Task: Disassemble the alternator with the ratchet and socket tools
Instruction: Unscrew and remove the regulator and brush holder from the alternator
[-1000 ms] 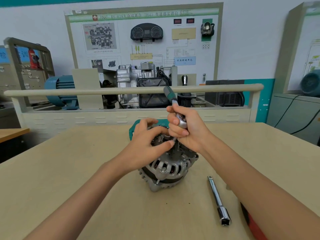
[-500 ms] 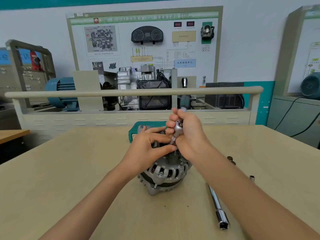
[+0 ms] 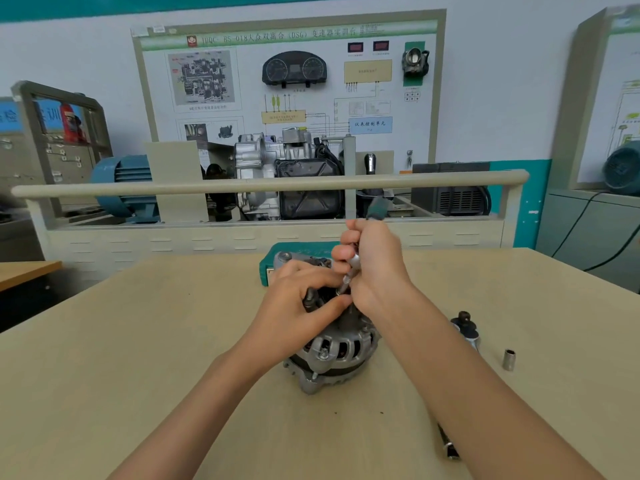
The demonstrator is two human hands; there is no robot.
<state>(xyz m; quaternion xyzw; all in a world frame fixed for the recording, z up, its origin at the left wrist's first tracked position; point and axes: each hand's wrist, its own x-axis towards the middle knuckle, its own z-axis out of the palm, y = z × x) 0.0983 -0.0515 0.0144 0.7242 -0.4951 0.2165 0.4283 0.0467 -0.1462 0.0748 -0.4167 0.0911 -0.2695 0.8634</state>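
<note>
A silver alternator (image 3: pixel 334 355) stands on the beige table (image 3: pixel 138 358) in the middle of the view. My left hand (image 3: pixel 298 310) grips its top, with the thumb against a small socket (image 3: pixel 344 287) at the alternator's centre. My right hand (image 3: pixel 375 268) grips the ratchet (image 3: pixel 355 263) near its metal head. The ratchet's green handle (image 3: pixel 377 206) sticks up and away above my fist, blurred. The fastener under the socket is hidden by my fingers.
A green tool case (image 3: pixel 301 249) lies just behind the alternator. Right of it lie a dark small part (image 3: pixel 465 325) and a loose socket (image 3: pixel 509 359). An extension bar (image 3: pixel 450 445) shows beside my right forearm. A railed training bench (image 3: pixel 270 185) stands behind the table.
The ratchet handle has swung from the left to the right above my right fist. The view has tilted up, so the extension bar sits lower and more small parts show at right.
</note>
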